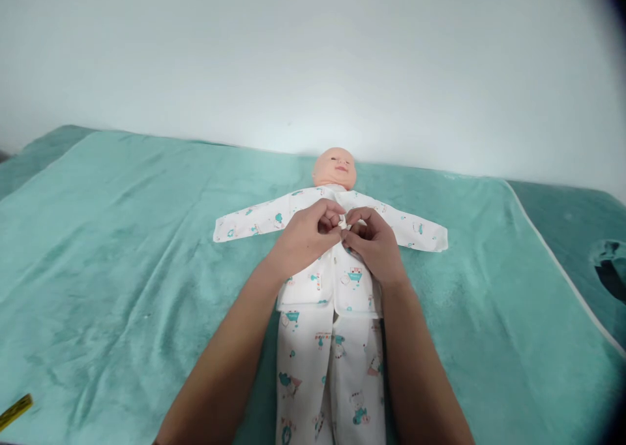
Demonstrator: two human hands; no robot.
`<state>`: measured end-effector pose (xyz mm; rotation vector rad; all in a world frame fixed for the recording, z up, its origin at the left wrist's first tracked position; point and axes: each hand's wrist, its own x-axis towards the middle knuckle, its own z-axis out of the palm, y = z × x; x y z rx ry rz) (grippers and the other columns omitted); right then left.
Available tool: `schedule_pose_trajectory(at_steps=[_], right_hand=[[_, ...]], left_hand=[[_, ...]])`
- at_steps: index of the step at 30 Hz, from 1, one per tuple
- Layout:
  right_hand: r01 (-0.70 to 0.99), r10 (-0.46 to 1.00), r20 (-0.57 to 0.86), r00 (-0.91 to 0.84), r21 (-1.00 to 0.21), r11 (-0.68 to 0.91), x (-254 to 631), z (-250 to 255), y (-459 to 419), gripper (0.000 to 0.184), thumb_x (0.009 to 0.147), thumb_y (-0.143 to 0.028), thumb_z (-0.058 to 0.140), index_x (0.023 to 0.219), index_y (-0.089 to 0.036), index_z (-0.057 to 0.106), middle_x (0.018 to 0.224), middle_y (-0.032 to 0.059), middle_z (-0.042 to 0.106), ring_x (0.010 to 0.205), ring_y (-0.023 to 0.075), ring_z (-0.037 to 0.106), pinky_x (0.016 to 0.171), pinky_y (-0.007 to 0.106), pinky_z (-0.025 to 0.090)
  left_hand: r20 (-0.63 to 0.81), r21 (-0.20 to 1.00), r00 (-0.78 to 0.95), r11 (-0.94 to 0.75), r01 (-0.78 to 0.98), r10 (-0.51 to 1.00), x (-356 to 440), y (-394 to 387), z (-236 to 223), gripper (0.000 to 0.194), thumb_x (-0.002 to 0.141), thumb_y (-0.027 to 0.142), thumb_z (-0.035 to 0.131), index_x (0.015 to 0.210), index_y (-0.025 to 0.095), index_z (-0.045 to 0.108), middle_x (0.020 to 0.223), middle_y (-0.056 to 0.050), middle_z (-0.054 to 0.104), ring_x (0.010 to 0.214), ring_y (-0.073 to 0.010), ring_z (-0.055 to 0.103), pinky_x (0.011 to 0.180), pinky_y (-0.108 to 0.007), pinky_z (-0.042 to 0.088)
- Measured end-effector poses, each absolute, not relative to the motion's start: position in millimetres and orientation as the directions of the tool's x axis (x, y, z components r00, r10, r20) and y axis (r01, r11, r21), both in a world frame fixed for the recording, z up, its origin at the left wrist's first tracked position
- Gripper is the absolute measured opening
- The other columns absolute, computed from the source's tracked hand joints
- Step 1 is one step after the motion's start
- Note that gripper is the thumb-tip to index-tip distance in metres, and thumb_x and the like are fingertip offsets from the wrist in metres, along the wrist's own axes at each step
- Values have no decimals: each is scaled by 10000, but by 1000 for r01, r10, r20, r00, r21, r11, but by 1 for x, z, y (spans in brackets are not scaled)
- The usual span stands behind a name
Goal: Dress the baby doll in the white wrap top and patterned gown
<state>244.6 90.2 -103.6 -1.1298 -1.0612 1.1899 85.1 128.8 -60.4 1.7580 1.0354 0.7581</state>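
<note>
A baby doll (335, 168) lies on its back on a teal towel (122, 249), arms spread wide. It wears a white printed jacket (323, 282) and matching trousers (332, 373). Both of my hands meet over the doll's chest. My left hand (306, 236) pinches the jacket's front edge with its fingers closed. My right hand (374, 243) is also closed, pinching the opposite edge around a small white fastening between the fingertips.
The towel has a white hem (552, 249) along its right side, over a darker teal surface (567, 210). A yellow object (14, 411) lies at the lower left. A dark opening (611, 269) shows at the far right. A pale wall stands behind.
</note>
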Motion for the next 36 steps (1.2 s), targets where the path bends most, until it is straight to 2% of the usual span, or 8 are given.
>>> schedule_pose_trajectory(at_steps=[9,12,15,18,22,26,31,36], right_hand=[[-68,994,-13,104,-998,-6,244,-100,89,198,778,-238,716,923,-255,582,557,-84,517,497,85,440,465,212,316],[-61,992,-30,123,-998,-23,244,-100,89,198,777,-246,721,926,-253,591,538,-90,495,482,80,431,455,204,313],[-89,989,-58,134,-995,-46,245,-101,90,210,770,-254,734,935,-256,603,534,-99,463,460,71,422,439,196,304],[-130,986,-84,144,-989,-65,246,-102,91,239,745,-261,756,933,-257,608,568,-95,491,442,64,420,415,192,289],[-150,981,-109,161,-985,-85,246,-104,92,247,721,-257,772,913,-245,617,601,-86,537,435,56,427,401,185,298],[-165,976,-112,187,-983,-82,246,-105,93,227,703,-241,781,861,-226,619,658,-69,593,439,45,448,397,179,319],[-190,972,-78,224,-981,-35,246,-106,94,249,667,-257,809,792,-211,598,837,-24,681,488,47,491,408,191,381],[-193,977,-74,200,-981,-35,246,-106,94,268,670,-281,816,771,-213,577,799,-33,667,469,43,470,399,193,368]], left_hand=[[61,881,381,-229,413,923,88,128,-59,164,759,144,581,909,207,609,764,20,636,681,-116,557,633,-255,430],[77,866,392,-257,429,917,88,129,-61,175,777,147,562,926,215,623,714,33,608,641,-110,533,610,-253,412],[91,889,390,-252,383,916,88,130,-65,226,785,159,571,987,217,653,789,21,639,662,-108,551,621,-251,431],[88,913,354,-217,346,931,88,131,-67,209,790,181,599,982,212,678,843,6,673,705,-116,589,645,-252,454],[79,909,323,-202,365,943,88,133,-66,116,792,198,628,890,198,690,767,2,668,685,-126,588,623,-254,449],[68,918,340,-192,346,938,86,135,-68,96,797,206,632,871,191,692,764,-3,667,686,-128,586,611,-253,449],[49,919,379,-190,345,924,83,136,-67,98,817,239,627,872,190,691,786,-12,674,697,-135,582,609,-259,449],[87,904,460,-264,336,884,77,136,-63,110,864,247,595,869,195,692,859,-19,665,747,-136,576,656,-267,442]])
